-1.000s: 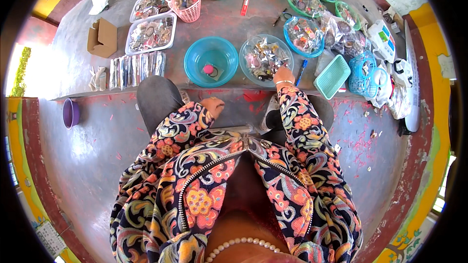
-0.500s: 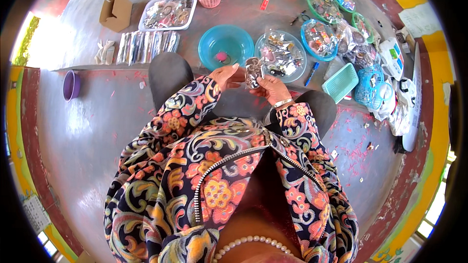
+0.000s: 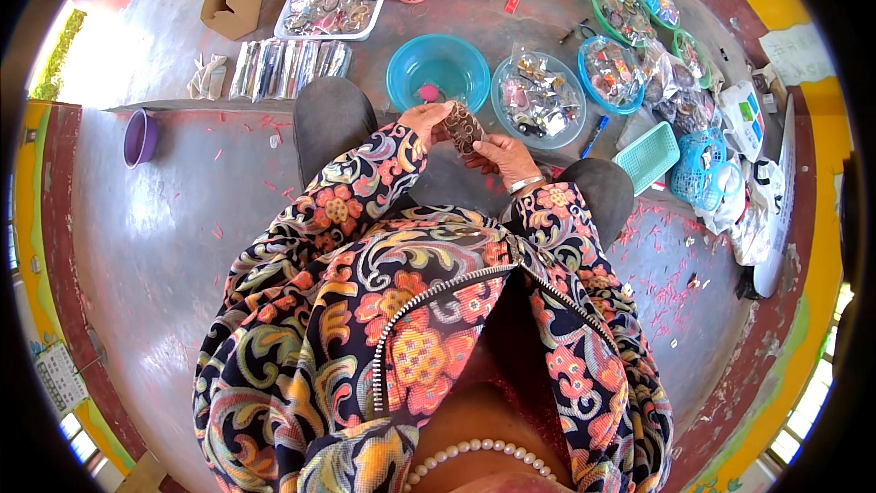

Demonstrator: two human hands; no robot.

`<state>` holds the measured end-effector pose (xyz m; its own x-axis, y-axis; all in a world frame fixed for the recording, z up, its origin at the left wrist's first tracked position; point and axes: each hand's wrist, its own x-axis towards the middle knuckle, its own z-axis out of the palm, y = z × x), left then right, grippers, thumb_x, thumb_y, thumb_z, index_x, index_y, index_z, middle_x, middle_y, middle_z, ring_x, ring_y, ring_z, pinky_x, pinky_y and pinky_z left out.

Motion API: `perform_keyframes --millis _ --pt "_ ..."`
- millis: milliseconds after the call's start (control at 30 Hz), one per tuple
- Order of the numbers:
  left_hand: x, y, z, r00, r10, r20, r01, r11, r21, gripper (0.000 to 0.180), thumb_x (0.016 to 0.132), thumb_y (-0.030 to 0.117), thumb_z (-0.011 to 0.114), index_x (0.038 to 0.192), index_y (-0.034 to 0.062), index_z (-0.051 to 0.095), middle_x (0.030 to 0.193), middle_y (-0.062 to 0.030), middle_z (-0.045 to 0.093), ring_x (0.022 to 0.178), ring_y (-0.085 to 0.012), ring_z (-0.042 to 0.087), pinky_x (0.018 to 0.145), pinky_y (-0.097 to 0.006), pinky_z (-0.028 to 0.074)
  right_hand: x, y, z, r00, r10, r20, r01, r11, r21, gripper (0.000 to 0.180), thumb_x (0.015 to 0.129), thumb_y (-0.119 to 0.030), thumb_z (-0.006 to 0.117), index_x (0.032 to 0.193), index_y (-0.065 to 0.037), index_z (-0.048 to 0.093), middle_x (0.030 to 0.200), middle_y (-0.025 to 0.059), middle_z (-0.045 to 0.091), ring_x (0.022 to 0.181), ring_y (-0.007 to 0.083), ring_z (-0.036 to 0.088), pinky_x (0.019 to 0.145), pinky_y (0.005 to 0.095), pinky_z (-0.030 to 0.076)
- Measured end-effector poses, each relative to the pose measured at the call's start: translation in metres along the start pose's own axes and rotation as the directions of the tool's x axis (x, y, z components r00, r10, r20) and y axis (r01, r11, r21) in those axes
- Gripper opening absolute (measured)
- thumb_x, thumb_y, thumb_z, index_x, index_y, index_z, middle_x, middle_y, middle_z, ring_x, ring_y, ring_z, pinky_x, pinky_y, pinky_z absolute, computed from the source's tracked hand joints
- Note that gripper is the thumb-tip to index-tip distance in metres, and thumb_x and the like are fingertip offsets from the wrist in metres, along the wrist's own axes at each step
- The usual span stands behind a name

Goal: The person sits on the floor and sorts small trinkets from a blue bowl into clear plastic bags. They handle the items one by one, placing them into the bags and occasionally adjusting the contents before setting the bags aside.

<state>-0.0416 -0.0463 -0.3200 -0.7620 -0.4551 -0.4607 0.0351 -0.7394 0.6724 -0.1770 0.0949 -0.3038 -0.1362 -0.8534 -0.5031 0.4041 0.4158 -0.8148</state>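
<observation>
Between my hands is a small oblong brown-and-white patterned packet (image 3: 464,128), its contents too small to make out. My left hand (image 3: 427,121) is closed at the packet's upper left end. My right hand (image 3: 509,159), with a silver bangle at the wrist, pinches its lower right side. Just beyond them stands a blue basin (image 3: 398,66) with a pink item (image 3: 428,92) inside. To its right, a clear round bowl (image 3: 570,132) holds several small bagged trinkets.
Purple pail (image 3: 140,139) on the lower floor at left. Along the ledge lie a row of flat packets (image 3: 290,69), an open cardboard box (image 3: 232,5) and a white tray (image 3: 283,29) of trinkets. At right are a blue pen (image 3: 595,135), green basket (image 3: 648,157) and several filled bowls.
My left hand has come in to the packet and closed on its end; before, its fingers were apart from it. The packet now tilts. The whole view has shifted slightly.
</observation>
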Motion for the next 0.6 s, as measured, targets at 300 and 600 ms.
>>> perform_keyframes --millis 300,600 --pt "0.007 -0.003 -0.013 1.000 0.022 0.008 -0.021 0.999 -0.037 0.028 0.082 0.029 0.053 0.094 0.0045 0.055 0.089 -0.0071 0.059 0.083 -0.0173 0.055 0.075 -0.034 0.044 0.004 -0.001 0.003 0.997 -0.040 -0.069 0.036 0.998 -0.060 0.023 0.078 -0.022 0.059 0.086 0.000 0.060 0.073 0.0077 0.063 0.061 0.0127 0.060 0.051 0.0219 0.041" --pt "-0.008 0.015 0.010 0.990 -0.138 -0.042 0.131 0.981 -0.141 0.031 0.081 0.032 0.054 0.098 0.0063 0.054 0.090 -0.0059 0.059 0.082 -0.0176 0.056 0.068 -0.032 0.044 0.001 -0.006 0.004 0.482 -0.874 0.055 0.304 0.108 -0.946 0.015 0.070 -0.010 0.058 0.085 -0.010 0.062 0.071 0.0051 0.051 0.062 0.0229 0.053 0.052 0.0314 0.043"
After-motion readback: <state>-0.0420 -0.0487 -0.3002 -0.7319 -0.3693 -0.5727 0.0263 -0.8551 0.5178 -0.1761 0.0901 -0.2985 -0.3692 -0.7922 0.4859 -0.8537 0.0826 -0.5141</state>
